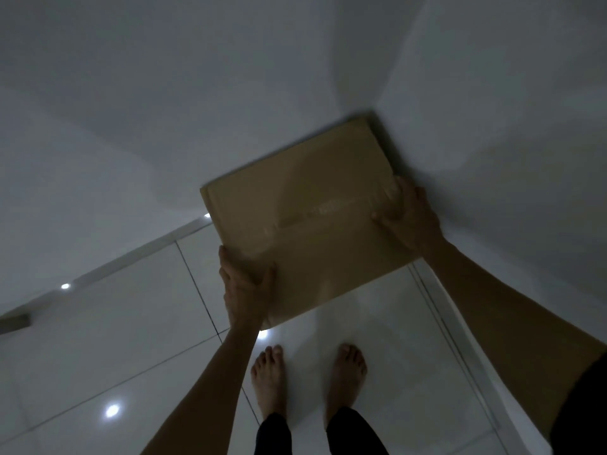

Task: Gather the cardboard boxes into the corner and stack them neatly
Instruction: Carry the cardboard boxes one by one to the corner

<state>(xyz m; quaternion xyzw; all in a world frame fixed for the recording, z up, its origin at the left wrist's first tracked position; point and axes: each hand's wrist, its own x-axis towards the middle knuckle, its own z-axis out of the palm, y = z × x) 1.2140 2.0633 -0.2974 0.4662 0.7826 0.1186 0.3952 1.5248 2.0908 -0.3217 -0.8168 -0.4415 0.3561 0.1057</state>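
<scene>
A brown cardboard box (305,205) with clear tape along its top seam fills the middle of the view, its far corner pointing into the corner where two white walls meet. My left hand (246,287) grips the box's near left corner, thumb on top. My right hand (409,215) holds the right edge, fingers curled over the top. The box is slightly blurred. Whatever lies under it is hidden, so I cannot tell if it rests on the floor or on another box.
Glossy white floor tiles (131,339) with dark grout lines reflect ceiling lights. White walls (230,77) close in the left and right sides. My bare feet (308,376) stand just in front of the box. A grey baseboard runs along both walls.
</scene>
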